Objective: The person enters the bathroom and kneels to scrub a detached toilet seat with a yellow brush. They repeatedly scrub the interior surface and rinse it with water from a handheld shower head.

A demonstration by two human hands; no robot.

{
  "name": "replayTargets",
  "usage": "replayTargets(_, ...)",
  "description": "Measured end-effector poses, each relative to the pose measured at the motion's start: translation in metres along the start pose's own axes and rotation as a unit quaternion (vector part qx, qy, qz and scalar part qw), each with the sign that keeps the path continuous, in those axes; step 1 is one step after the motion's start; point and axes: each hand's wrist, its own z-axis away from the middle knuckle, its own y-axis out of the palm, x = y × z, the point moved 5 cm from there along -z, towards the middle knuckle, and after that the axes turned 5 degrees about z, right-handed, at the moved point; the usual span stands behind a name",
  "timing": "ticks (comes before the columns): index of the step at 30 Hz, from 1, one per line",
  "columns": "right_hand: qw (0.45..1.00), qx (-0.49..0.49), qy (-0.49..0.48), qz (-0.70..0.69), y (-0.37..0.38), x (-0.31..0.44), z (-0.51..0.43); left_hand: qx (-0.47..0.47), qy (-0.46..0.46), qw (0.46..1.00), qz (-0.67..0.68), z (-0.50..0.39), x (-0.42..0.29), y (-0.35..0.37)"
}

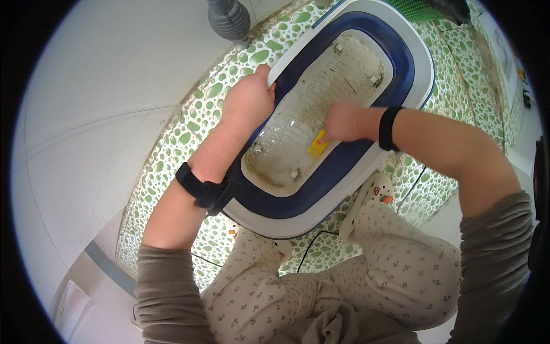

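A collapsible plastic tub (pixel 397 56), white with a dark blue folding wall, stands tilted across the view in front of my knees. My left hand (pixel 251 94) grips its white rim on the left side, fingertips over the inner edge. Inside the tub, my right hand (pixel 343 122) holds a yellow brush or scrubber (pixel 318 145) against the right part of the bottom; my fingers hide its upper part. The tub's pale bottom (pixel 318 90) bears dark, dirty streaks, and a little water shines at its near end.
Green pebble-patterned tiles (pixel 184 137) cover the floor. A grey corrugated drain pipe (pixel 230 21) stands by the white wall (pixel 107 64). A green mesh basket (pixel 408 9) is beyond the tub. A thin black cable (pixel 310 249) crosses the floor near my slippers (pixel 374 193).
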Motion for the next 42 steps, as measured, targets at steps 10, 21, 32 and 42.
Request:
replayTargets(10, 0.983, -0.026, 0.092, -0.159, 0.028, 0.029, -0.025, -0.01, 0.005, 1.0, -0.018, -0.001, 0.0, 0.0)
replayTargets(21, 0.994, -0.003, 0.074, -0.077, 0.029, 0.037, -0.026, -0.015, 0.015, 1.0, -0.021, -0.002, 0.0, 0.0)
replayTargets(32, 0.818, -0.1, 0.348, -0.446, 0.001, 0.013, 0.031, -0.156, 0.271, 0.95, -0.02, 0.059, -0.052, -0.025)
replayTargets(42, 0.835, -0.145, 0.351, -0.398, -0.021, 0.032, 0.035, 0.242, -0.317, 0.685, 0.61, 0.069, -0.039, 0.126)
